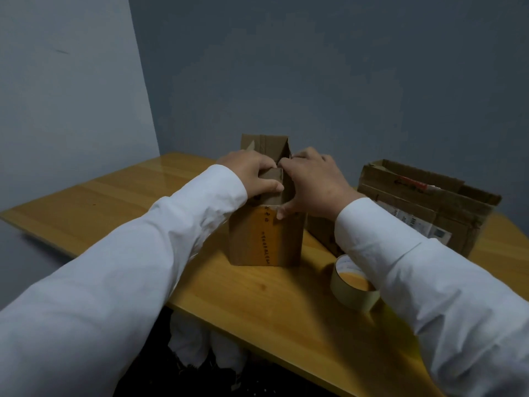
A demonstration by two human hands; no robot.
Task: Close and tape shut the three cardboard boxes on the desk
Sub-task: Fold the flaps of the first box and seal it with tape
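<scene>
Both hands clamp the flaps of the tall box (264,239) mid-desk: left hand (252,171) pinches the near flap, right hand (312,181) presses beside it. Far flap (269,144) stands up. Risk: flaps spring open when one hand goes for the tape roll (353,290), right of the box.

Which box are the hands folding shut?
The tall narrow box in the middle; both hands hold its top flaps. The wide box with labels sits untouched at the right.

A single head-worn view is angled forward and down, close over a desk (286,305) against a corner wall (315,67).
</scene>
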